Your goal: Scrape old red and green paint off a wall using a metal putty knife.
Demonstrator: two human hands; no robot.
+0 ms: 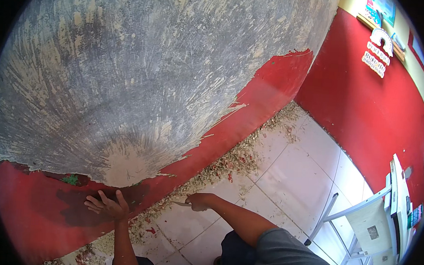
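Scraper blade [181, 204] low at the wall's foot, gripped in the right hand [199, 202].

Left hand [106, 205] lies open, fingers spread flat on the red wall [35, 205]. Paint flakes [229, 160] litter the white tiled floor [291, 170] along the base; a white chair [375, 222] stands well apart.

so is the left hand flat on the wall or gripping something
Flat and spread. The left hand rests with fingers splayed against the red wall, holding nothing. The right hand grips a scraper.
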